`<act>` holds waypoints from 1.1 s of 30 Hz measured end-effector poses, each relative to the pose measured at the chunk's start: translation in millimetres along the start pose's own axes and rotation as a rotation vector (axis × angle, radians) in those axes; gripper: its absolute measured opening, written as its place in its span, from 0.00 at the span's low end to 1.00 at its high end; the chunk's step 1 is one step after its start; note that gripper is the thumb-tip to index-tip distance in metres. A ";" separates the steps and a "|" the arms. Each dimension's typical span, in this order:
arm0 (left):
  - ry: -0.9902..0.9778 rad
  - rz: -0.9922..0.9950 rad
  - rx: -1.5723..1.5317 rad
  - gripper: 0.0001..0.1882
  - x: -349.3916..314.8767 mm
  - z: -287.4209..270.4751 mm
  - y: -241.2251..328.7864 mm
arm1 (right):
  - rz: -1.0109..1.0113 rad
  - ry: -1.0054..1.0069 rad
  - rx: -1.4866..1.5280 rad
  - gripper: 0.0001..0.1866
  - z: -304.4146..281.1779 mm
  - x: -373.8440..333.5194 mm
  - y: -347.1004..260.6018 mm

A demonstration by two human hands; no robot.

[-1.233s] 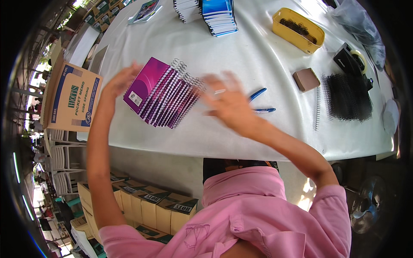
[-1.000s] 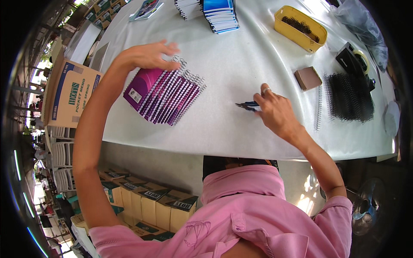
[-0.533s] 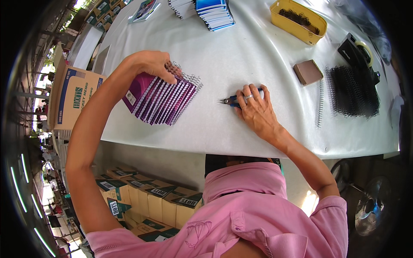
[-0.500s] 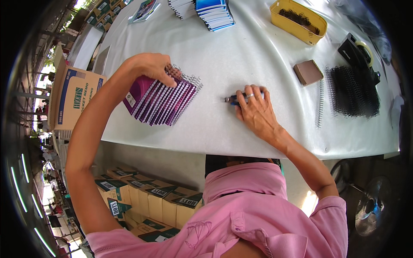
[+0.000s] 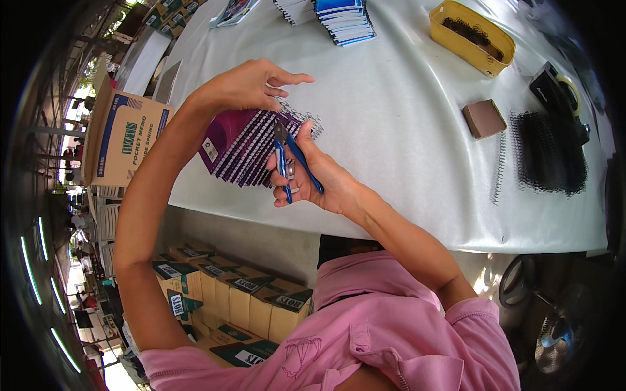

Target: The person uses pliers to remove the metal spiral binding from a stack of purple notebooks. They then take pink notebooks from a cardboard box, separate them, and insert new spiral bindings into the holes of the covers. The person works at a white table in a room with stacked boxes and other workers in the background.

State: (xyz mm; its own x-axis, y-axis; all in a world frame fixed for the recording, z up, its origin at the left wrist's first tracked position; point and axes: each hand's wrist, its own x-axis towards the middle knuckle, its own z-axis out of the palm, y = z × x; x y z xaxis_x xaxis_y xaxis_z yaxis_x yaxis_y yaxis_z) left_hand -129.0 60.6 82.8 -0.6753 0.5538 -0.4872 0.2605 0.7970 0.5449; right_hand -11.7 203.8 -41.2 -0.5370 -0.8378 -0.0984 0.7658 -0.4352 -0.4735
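A fanned stack of purple spiral notebooks [image 5: 236,146] lies on the table, its loose wire coil ends [image 5: 312,120] sticking out at the far right side. Over the far edge of the stack hovers my left hand [image 5: 255,86], fingers apart and forefinger stretched to the right, with nothing visible in it. Blue-handled cutting pliers [image 5: 304,163] are held in my right hand [image 5: 326,179], palm turned up and the handles spread. Their jaws point away from me, at the coils on the right part of the stack. Whether the jaws touch a wire I cannot tell.
Blue-covered spiral books [image 5: 342,23] stand at the far edge. To the right are a yellow tub [image 5: 479,55] of wire scraps, a small brown box [image 5: 484,119], a pile of black coils [image 5: 548,156] and a tape dispenser [image 5: 554,91]. A carton [image 5: 127,140] stands left; boxes [image 5: 244,293] sit below.
My right hand has lifted the pliers from the table and brought them left to the notebooks. My left hand has risen off the stack and its fingers have spread. The view has shifted slightly.
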 end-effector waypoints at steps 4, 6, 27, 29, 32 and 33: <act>0.029 -0.050 -0.106 0.34 1.5 0.2 -4.5 | 0.032 0.009 -0.078 0.47 0.8 9.6 -8.7; 0.041 0.065 -0.133 0.33 2.5 -0.9 -18.1 | 0.053 0.020 -0.102 0.46 2.9 12.0 -13.8; 0.090 0.111 -0.073 0.29 6.2 5.2 -17.0 | 0.048 0.143 0.011 0.45 4.3 17.9 0.8; 0.068 0.086 -0.075 0.29 4.4 4.7 -16.8 | 0.046 0.120 0.004 0.45 1.6 20.5 -0.4; 0.068 0.076 -0.029 0.29 6.8 3.4 -9.6 | 0.100 -0.374 0.301 0.44 -35.7 39.3 4.4; 0.077 0.055 -0.001 0.29 9.6 4.2 -7.3 | 0.129 -0.615 0.449 0.44 -49.3 44.5 6.7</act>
State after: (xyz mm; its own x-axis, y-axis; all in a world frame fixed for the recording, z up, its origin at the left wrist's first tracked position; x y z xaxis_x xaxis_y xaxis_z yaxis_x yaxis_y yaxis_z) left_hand -134.5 61.1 71.3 -0.7113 0.5764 -0.4023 0.2980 0.7656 0.5701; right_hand -47.9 179.8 -91.9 -0.2413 -0.8662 0.4376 0.9496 -0.3038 -0.0777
